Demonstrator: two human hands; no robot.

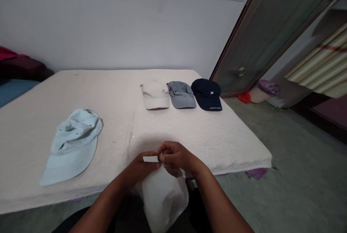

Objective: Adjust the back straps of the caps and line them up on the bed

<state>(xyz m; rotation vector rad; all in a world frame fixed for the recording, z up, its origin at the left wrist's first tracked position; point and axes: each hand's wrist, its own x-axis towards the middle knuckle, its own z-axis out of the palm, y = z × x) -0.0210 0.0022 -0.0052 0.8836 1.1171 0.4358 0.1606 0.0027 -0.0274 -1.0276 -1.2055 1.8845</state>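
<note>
A white cap (164,198) hangs in front of my body, below the front edge of the bed, its crown towards me. My left hand (142,168) is closed on its white strap (150,159), whose end sticks out between the fingers. My right hand (175,156) pinches the strap at a small dark piece, probably the buckle, mostly covered by the fingertips. The two hands nearly touch. To the left, a pale blue cap (74,141) lies with a slightly crumpled crown and its brim towards me.
Towards the back of the bed (114,88) a cream cap (155,95), a grey cap (181,94) and a navy cap (206,94) sit in a row, brims forward. A wall (114,30) stands behind. Floor (295,146) and a striped curtain (322,63) are at right.
</note>
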